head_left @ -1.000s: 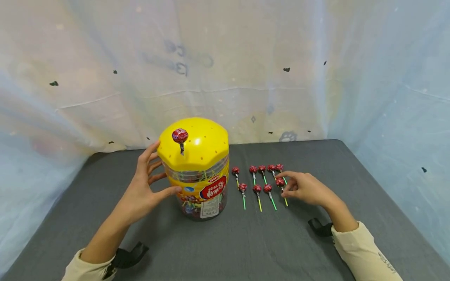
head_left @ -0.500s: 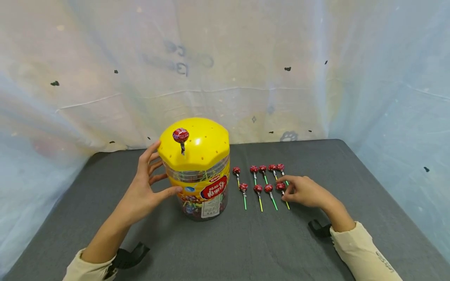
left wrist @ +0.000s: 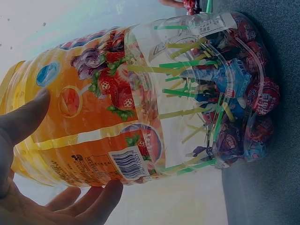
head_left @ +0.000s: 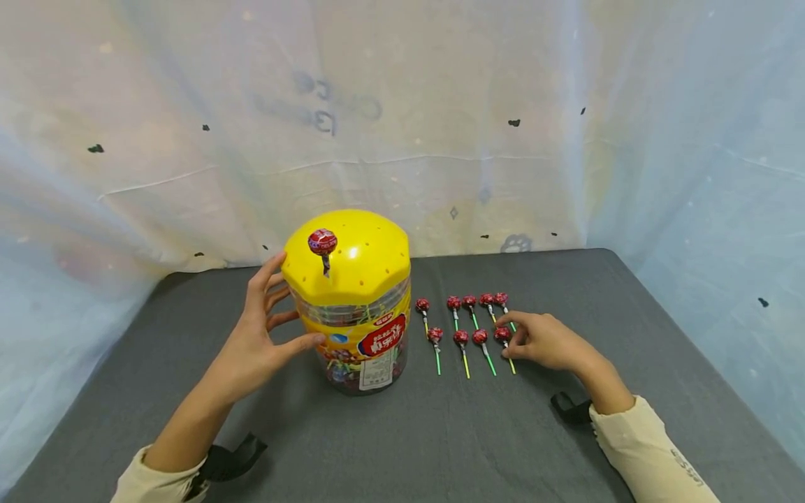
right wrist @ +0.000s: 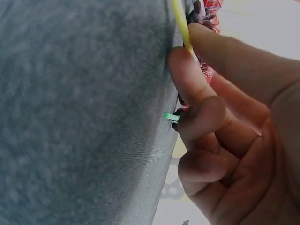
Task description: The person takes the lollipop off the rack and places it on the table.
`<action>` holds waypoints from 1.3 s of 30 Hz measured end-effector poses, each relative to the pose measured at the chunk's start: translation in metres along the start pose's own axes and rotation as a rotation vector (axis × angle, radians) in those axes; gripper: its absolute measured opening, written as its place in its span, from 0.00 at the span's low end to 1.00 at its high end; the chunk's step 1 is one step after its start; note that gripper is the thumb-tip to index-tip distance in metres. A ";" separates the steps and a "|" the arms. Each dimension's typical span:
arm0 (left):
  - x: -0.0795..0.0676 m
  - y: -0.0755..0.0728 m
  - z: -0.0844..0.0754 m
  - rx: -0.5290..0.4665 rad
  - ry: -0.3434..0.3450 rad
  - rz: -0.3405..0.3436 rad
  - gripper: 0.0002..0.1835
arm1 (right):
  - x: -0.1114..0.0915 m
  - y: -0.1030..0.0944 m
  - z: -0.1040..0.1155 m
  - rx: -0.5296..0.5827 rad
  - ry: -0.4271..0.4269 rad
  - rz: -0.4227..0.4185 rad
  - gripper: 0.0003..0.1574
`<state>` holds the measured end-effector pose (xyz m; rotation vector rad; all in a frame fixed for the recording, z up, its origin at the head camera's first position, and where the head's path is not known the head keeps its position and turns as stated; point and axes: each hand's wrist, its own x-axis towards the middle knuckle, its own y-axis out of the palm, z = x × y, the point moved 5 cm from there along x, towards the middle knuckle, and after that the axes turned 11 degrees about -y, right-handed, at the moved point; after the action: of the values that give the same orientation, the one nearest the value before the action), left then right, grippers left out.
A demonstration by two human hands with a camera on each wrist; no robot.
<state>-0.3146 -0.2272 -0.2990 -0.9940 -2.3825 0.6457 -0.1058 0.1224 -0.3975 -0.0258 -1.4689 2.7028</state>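
A large clear plastic candy jar (head_left: 352, 353) with a yellow lid (head_left: 377, 258) stands on the table, filled with lollipops at its bottom. My left hand (head_left: 254, 335) holds its left side, thumb on the front of the label and fingers spread round behind, as the left wrist view also shows. Right of the jar, wrapped red lollipops (head_left: 462, 338) lie in two rows. My right hand (head_left: 541, 340) pinches the yellow stick (right wrist: 182, 21) of the front row's rightmost lollipop (head_left: 502, 334) between thumb and index finger; the other fingers are curled.
A dark grey cloth (head_left: 440, 447) covers the table. Pale plastic sheeting (head_left: 402, 126) hangs behind and at both sides. A lollipop-shaped knob (head_left: 323, 242) sticks up from the lid. Black straps (head_left: 571, 409) hang at both wrists.
The right hand has drawn the rightmost front lollipop slightly toward the person, level with its row, then barely moved. The left hand and jar have stayed in place.
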 end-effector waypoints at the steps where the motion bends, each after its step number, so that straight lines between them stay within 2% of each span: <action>1: 0.000 0.000 -0.001 -0.004 0.003 0.001 0.65 | 0.000 0.000 0.000 0.000 0.002 0.000 0.30; 11: -0.001 0.000 0.001 0.007 0.009 0.001 0.66 | -0.001 0.000 0.002 -0.011 -0.002 -0.012 0.29; 18: 0.000 0.001 0.000 -0.001 0.018 0.002 0.65 | -0.002 0.000 0.001 -0.028 0.026 -0.009 0.29; 39: -0.004 0.001 -0.004 -0.019 0.013 -0.016 0.64 | -0.003 -0.003 0.002 -0.069 -0.003 -0.022 0.29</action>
<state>-0.3091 -0.2286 -0.2969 -0.9832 -2.3875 0.6100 -0.1027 0.1220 -0.3942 -0.0090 -1.5537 2.6348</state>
